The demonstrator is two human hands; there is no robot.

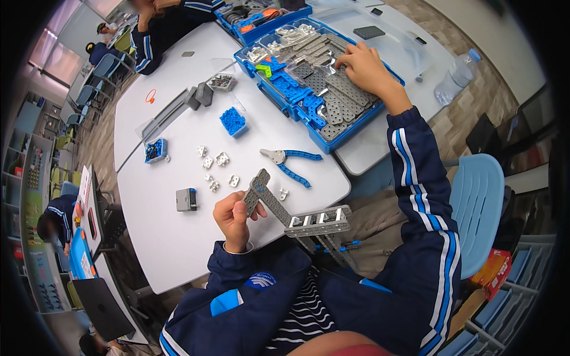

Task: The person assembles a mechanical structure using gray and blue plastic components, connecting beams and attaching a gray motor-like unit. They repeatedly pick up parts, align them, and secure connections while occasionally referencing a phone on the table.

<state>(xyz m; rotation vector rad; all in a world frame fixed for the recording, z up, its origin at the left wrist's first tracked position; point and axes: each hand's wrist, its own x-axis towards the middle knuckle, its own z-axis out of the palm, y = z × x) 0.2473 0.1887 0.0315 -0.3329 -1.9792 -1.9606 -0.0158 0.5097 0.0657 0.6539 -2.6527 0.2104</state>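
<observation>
Our left hand (233,218) grips tight the light, rigid grey perforated plastic beam assembly (297,216) over the white bench (178,237) edge, best held by its upper strip, while our right hand (363,66) rests open-fingered on grey perforated plates (341,98) in the blue parts case (356,127).

The left hand (233,218) is gripping a grey perforated-beam assembly (295,217) above the white table (172,237), while the right hand (363,66) is reaching into the blue parts case (314,83) among grey perforated plates (347,95), with blue-handled pliers (290,162) lying between them.
</observation>
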